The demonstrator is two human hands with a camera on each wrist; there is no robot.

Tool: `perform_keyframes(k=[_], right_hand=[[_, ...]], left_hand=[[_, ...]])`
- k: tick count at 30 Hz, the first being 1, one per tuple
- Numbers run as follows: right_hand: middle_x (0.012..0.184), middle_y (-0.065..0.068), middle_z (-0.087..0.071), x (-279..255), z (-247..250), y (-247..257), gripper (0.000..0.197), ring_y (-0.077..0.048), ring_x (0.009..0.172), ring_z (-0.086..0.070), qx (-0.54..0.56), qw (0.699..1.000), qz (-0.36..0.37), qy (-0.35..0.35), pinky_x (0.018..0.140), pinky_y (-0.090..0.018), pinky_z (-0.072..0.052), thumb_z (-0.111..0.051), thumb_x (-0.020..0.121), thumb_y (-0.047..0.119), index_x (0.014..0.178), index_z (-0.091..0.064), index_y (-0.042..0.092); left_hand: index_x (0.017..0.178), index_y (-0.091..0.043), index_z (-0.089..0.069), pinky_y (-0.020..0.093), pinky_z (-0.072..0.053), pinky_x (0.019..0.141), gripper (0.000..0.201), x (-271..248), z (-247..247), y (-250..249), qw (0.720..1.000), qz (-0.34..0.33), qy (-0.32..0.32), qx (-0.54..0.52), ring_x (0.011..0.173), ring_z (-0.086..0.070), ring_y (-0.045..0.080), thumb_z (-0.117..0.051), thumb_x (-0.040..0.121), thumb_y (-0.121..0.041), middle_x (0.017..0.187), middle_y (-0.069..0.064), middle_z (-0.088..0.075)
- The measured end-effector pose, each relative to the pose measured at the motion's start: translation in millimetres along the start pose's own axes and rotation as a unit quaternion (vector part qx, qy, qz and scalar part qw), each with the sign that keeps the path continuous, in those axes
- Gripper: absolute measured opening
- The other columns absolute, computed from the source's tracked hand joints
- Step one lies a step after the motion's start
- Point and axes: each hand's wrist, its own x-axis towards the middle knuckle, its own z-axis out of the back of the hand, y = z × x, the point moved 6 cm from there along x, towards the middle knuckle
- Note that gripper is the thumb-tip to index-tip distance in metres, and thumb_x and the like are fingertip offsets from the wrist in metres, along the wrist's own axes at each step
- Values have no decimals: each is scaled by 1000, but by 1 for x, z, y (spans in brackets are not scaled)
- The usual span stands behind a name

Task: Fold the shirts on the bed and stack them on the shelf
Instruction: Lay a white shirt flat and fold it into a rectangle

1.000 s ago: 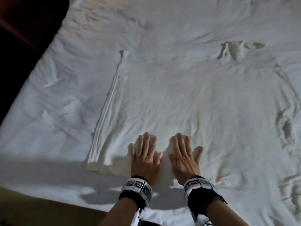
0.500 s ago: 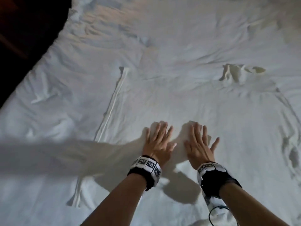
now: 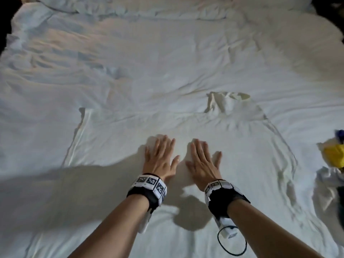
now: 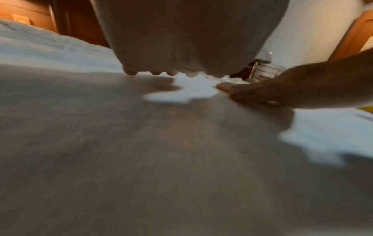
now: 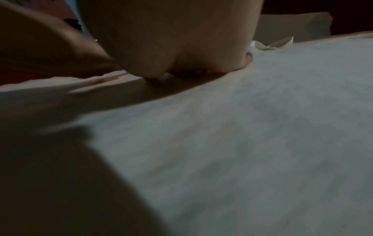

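- Head view: white shirt (image 3: 214,142) lies spread flat on the bed (image 3: 130,53), collar (image 3: 226,101) at far side, hem twd the person. Left hand (image 3: 160,160) and right hand (image 3: 202,161) lie palm-down side by side on the shirt's middle, fingers straight and slightly spread, nothing gripped. Thumbs point twd each other, a small gap betw. them. Both wrists wear black bands w/ marker tiles. At the right edge of the bed a heap of other clothes (image 3: 334,155), yellow and blue bits showing, well apart from the hands. Pillows (image 3: 167,8) along the far end.
- Left wrist view: blurred. Left hand (image 4: 187,39) fills the top, fingertips (image 4: 131,72) down on white cloth (image 4: 191,91). Right hand (image 4: 268,94) lies flat just beside it, fingers out.
- Right wrist view: dark and blurred. Right hand (image 5: 171,39) presses flat on the cloth (image 5: 262,127); the fingers themselves can't be made out here. Shirt collar (image 5: 272,44) sticks up further on.
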Motion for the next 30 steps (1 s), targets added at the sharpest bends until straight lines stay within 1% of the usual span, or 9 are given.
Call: perform_keyframes(k=[2, 5, 9, 13, 15, 19, 23, 27, 30], right_hand=[[155, 16, 28, 12, 11, -25, 68, -12, 144, 26, -23, 1000, 21, -2, 110, -63, 15, -12, 94, 58, 152, 13, 32], [156, 16, 25, 38, 34, -100, 68, -8, 141, 28, -5, 999, -37, -11, 110, -61, 19, -24, 100, 54, 153, 12, 31], [161, 6, 16, 67, 74, -179, 71, -17, 147, 19, 21, 979, -198, -49, 109, -68, 12, -25, 100, 53, 155, 8, 22], [161, 13, 15, 103, 90, -147, 63, -12, 147, 18, 25, 999, -9, -23, 113, -64, 13, -26, 102, 42, 155, 5, 28], [161, 9, 15, 123, 102, -172, 62, -11, 147, 18, -4, 1000, -14, -23, 114, -62, 11, -24, 102, 42, 155, 3, 27], [163, 0, 8, 153, 140, -247, 64, -19, 149, 9, 41, 980, -177, -80, 113, -61, 5, -29, 102, 42, 155, -3, 18], [149, -8, -35, 169, 176, -257, 56, -27, 137, -30, 78, 958, -189, -200, 105, -48, -28, -49, 91, 30, 142, -35, 14], [115, -3, -61, 187, 185, -269, 35, -26, 116, -52, 142, 944, -255, -155, 96, -38, -40, -54, 83, 35, 115, -58, 22], [68, -2, -57, 198, 194, -271, 24, -22, 67, -54, 250, 924, -237, -165, 53, -13, -41, -64, 82, 34, 67, -57, 17]], left_hand=[[154, -29, -17, 57, -4, 117, 66, 5, 1, 33, 993, 110, -46, 14, 150, -9, 26, -10, 96, -60, 163, 2, -6], [155, -23, 8, 57, 9, 116, 75, 10, 5, 72, 950, 312, 4, -22, 146, 24, 24, -13, 95, -62, 159, 3, 25], [156, -12, -10, 58, 4, 116, 81, 66, 17, -15, 986, 151, -55, -35, 150, 7, 25, -15, 91, -61, 163, 6, 5], [156, -24, -4, 54, 11, 115, 88, 125, 4, -133, 999, -13, 7, -36, 150, 9, 17, 7, 80, -67, 163, -2, 9], [156, -24, -3, 56, 9, 116, 85, 156, 2, -146, 999, 17, 33, -15, 149, 10, 16, 7, 83, -67, 163, -2, 8], [152, -5, -12, 55, -10, 116, 74, 206, 23, -132, 987, 158, 23, -25, 148, -5, 27, -19, 99, -55, 161, 11, -6], [127, -5, -50, 48, -29, 104, 56, 242, 49, -152, 985, 169, -37, -7, 128, -39, 34, -42, 95, -50, 134, 16, -48], [114, -6, -61, 43, -42, 98, 47, 271, 51, -146, 958, 238, -3, -160, 116, -55, 37, -58, 87, -44, 123, 18, -61], [113, -4, -62, 29, -46, 78, 42, 280, 53, -137, 931, 261, 30, -255, 104, -64, 34, -65, 83, -33, 116, 14, -66]])
